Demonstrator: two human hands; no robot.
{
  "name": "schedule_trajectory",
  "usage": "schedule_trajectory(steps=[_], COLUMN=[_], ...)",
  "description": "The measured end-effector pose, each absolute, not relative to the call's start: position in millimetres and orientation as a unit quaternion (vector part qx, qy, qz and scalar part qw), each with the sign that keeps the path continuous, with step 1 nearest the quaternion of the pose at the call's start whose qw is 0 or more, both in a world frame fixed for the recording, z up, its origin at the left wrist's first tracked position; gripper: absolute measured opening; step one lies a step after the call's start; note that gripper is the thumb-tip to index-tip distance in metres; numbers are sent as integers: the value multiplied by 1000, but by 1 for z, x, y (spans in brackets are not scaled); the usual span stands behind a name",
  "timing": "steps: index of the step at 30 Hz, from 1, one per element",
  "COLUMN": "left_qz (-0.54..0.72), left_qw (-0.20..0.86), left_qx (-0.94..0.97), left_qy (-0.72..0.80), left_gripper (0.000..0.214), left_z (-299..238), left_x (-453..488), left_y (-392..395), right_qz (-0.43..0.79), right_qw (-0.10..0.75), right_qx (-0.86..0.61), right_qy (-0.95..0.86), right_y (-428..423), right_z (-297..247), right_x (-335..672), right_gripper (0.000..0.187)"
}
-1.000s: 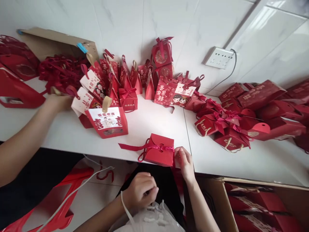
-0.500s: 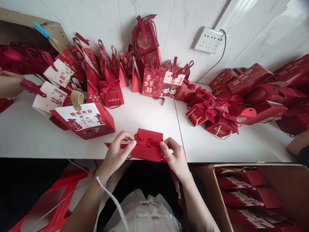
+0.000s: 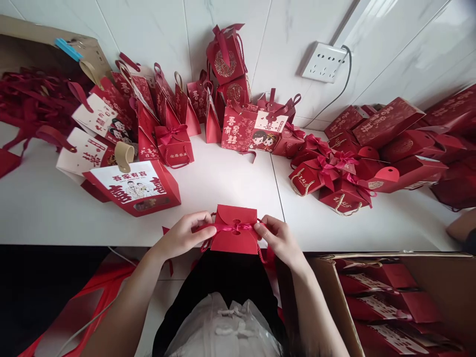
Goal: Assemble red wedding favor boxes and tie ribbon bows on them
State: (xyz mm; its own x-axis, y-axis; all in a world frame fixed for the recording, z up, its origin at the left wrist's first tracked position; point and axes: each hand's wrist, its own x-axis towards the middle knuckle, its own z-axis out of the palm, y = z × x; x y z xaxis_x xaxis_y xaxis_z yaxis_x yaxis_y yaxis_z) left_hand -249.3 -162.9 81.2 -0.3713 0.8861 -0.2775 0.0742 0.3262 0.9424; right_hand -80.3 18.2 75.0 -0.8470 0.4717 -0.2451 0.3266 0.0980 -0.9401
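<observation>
A small red gift box [image 3: 233, 243] sits at the table's front edge, its top flaps folded together. Across the top runs a red ribbon [image 3: 226, 227], knotted at the middle. My left hand [image 3: 191, 230] pinches the ribbon at the left side of the box. At the right side, my right hand [image 3: 277, 235] has the ribbon's other part between thumb and fingers. Twisted red cord handles [image 3: 207, 244] hang at both sides of the box. Loose ribbon ends trail beyond each hand.
Finished-looking red boxes with bows [image 3: 330, 173] cluster on the right. Peaked boxes [image 3: 136, 191] stand at left, before a carton [image 3: 92, 52] with loose ribbons [image 3: 33, 96]. An open carton [image 3: 330, 282] of boxes is below right. Another person's arm [image 3: 461, 228] shows at the right edge.
Both hands have drawn outward along the ribbon, which now lies straighter across the box. The other person's hand at far left has gone from view.
</observation>
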Motion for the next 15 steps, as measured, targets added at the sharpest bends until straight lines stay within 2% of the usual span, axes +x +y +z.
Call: schedule_trajectory(steps=[4, 7, 11, 14, 15], left_qz=[497, 511, 536, 543, 541], left_qw=[451, 439, 428, 450, 464], left_qx=[333, 332, 313, 296, 298], left_qy=[662, 660, 656, 644, 636], left_gripper=[39, 37, 35, 35, 35], left_z=[79, 77, 74, 74, 73], left_x=[-250, -248, -243, -240, -240], left_y=[-165, -166, -165, -164, -163], right_qz=[663, 607, 482, 480, 496], right_qw=[33, 11, 36, 33, 31], right_qx=[-269, -304, -387, -403, -391], right_qy=[-698, -734, -785, -779, -774], right_y=[21, 20, 13, 9, 9], right_z=[82, 85, 90, 94, 94], right_x=[-78, -72, -58, -50, -48], right_gripper=[45, 49, 46, 39, 43])
